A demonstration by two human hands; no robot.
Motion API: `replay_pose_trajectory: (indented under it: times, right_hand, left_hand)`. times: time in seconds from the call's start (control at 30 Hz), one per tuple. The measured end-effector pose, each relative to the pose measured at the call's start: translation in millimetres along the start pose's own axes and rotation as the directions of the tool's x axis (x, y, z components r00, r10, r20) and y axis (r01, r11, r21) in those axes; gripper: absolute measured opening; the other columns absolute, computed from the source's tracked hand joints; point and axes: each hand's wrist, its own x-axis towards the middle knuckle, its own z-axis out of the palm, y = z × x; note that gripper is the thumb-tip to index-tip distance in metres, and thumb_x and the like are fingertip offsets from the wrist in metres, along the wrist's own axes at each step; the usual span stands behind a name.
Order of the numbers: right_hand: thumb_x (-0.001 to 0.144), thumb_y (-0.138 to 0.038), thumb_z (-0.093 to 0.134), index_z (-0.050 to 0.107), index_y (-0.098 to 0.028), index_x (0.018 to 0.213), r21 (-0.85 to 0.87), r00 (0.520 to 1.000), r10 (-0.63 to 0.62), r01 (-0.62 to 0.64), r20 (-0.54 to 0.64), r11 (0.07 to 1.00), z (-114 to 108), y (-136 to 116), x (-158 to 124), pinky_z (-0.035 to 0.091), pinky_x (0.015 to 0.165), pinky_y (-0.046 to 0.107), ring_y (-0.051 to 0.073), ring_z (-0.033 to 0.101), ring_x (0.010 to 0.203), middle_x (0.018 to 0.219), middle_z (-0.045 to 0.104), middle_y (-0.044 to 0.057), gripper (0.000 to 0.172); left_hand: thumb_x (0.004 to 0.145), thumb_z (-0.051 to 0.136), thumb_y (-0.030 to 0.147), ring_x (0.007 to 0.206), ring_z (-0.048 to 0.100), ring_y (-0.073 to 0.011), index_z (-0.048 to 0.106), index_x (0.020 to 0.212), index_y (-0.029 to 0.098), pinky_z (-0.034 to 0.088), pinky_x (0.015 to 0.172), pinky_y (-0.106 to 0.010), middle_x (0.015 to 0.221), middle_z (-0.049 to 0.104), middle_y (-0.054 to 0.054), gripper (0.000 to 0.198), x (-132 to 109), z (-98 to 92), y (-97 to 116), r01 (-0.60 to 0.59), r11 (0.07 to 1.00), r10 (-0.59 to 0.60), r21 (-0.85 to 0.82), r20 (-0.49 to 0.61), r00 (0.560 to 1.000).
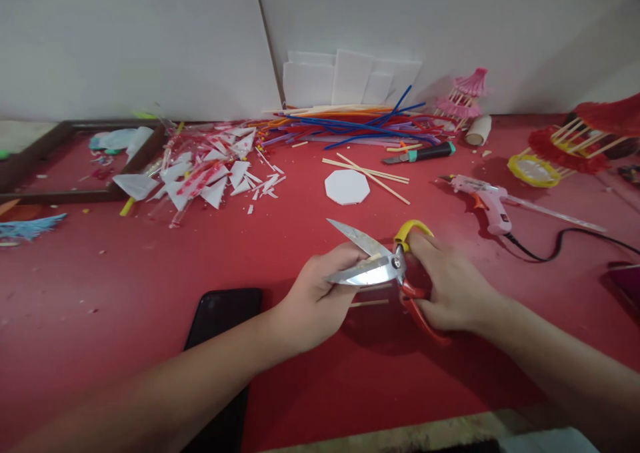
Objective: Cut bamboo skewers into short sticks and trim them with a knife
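Visibly, the right hand (pixel 445 283) gripped the scissors (pixel 367 273) by both handles, blades parted, while the left hand (pixel 317 296) clasped thin sticks (pixel 373 303) beside the blades over the red table (pixel 150 273).

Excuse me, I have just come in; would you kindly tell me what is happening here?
Someone's right hand holds a pair of scissors with the blades parted. The left hand grips what looks like a thin wooden stick, showing between them. On the red table beyond lie a white octagonal piece and loose sticks, with a pink glue gun to the right.
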Motion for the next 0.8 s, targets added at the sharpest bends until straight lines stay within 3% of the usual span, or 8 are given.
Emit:
replay_pose_trajectory:
  times: [0.2, 0.3, 0.4, 0.5, 0.6, 0.67, 0.73, 0.8]
  right_hand:
    - [0.062, -0.019, 0.054, 0.036, -0.022, 0.083, 0.067, 0.997, -0.072, 0.070, 0.018, 0.995, -4, 3, 0, 0.039, 0.062, 0.032, 0.020, 0.046, 0.072, 0.082, 0.052, 0.006, 0.028]
    - [0.064, -0.021, 0.054, 0.039, -0.021, 0.087, 0.121, 0.993, -0.102, 0.096, 0.050, 0.988, -7, 4, 0, 0.040, 0.065, 0.033, 0.021, 0.048, 0.075, 0.086, 0.054, 0.008, 0.027]
    - [0.066, -0.026, 0.054, 0.039, -0.022, 0.083, 0.114, 0.991, -0.117, 0.109, 0.066, 0.987, -8, 6, 0, 0.039, 0.061, 0.033, 0.020, 0.047, 0.069, 0.081, 0.055, 0.007, 0.023]
    - [0.066, -0.026, 0.053, 0.040, -0.022, 0.081, 0.089, 0.992, -0.096, 0.089, 0.081, 0.992, -8, 8, -2, 0.038, 0.058, 0.032, 0.019, 0.048, 0.063, 0.077, 0.057, 0.006, 0.021]
    - [0.067, -0.026, 0.053, 0.044, -0.020, 0.085, 0.108, 0.992, -0.067, 0.055, 0.104, 0.993, -8, 9, -2, 0.040, 0.060, 0.032, 0.020, 0.052, 0.066, 0.080, 0.060, 0.007, 0.021]
    - [0.066, -0.025, 0.054, 0.044, -0.020, 0.083, 0.109, 0.993, -0.044, 0.032, 0.108, 0.993, -9, 8, -2, 0.040, 0.058, 0.031, 0.019, 0.052, 0.064, 0.078, 0.059, 0.007, 0.020]
    - [0.066, -0.024, 0.054, 0.042, -0.021, 0.080, 0.105, 0.995, -0.029, 0.018, 0.098, 0.994, -10, 6, -1, 0.038, 0.055, 0.029, 0.017, 0.049, 0.060, 0.074, 0.058, 0.005, 0.019]
    - [0.066, -0.025, 0.054, 0.040, -0.022, 0.078, 0.108, 0.996, -0.019, 0.010, 0.085, 0.994, -11, 3, 0, 0.038, 0.055, 0.029, 0.017, 0.049, 0.060, 0.073, 0.056, 0.004, 0.018]
  left_hand:
    - [0.088, 0.058, 0.021, 0.083, 0.062, -0.0127, 0.068, 0.093, 0.018, 0.047, 0.073, -0.020, 0.093, 0.069, -0.003, 0.012, 2, -0.7, 2, 0.204, 0.940, -0.167, -0.272, 0.155, 0.974]
    - [0.091, 0.056, 0.033, 0.066, 0.053, -0.0084, 0.068, 0.094, 0.018, 0.042, 0.060, -0.017, 0.080, 0.062, -0.001, 0.020, 3, -2.1, 0, 0.276, 0.883, -0.194, -0.379, 0.240, 0.951]
    - [0.088, 0.057, 0.045, 0.051, 0.039, -0.0057, 0.066, 0.084, 0.017, 0.033, 0.049, -0.017, 0.065, 0.050, 0.002, 0.030, 3, -5.0, -5, 0.373, 0.835, -0.244, -0.405, 0.335, 0.910]
    - [0.088, 0.055, 0.047, 0.048, 0.033, -0.0049, 0.063, 0.081, 0.016, 0.029, 0.046, -0.017, 0.062, 0.045, 0.004, 0.033, 4, -5.4, -8, 0.416, 0.822, -0.270, -0.388, 0.378, 0.885]
    - [0.088, 0.057, 0.033, 0.047, 0.033, -0.0049, 0.062, 0.085, 0.016, 0.028, 0.045, -0.017, 0.060, 0.044, 0.005, 0.018, 3, -1.2, -6, 0.386, 0.847, -0.283, -0.366, 0.303, 0.910]
    - [0.087, 0.056, 0.022, 0.049, 0.037, -0.0054, 0.062, 0.085, 0.017, 0.031, 0.046, -0.016, 0.060, 0.047, 0.005, 0.008, 2, 2.7, -3, 0.302, 0.903, -0.249, -0.306, 0.203, 0.947]
    - [0.088, 0.053, 0.015, 0.053, 0.044, -0.0058, 0.060, 0.087, 0.017, 0.036, 0.049, -0.016, 0.066, 0.053, 0.004, 0.007, -1, 5.7, -2, 0.163, 0.965, -0.150, -0.204, 0.076, 0.986]
    - [0.088, 0.052, 0.014, 0.057, 0.051, -0.0063, 0.058, 0.090, 0.018, 0.041, 0.052, -0.016, 0.073, 0.059, 0.002, 0.007, -4, 7.1, -3, 0.036, 0.995, -0.041, -0.089, -0.055, 0.998]
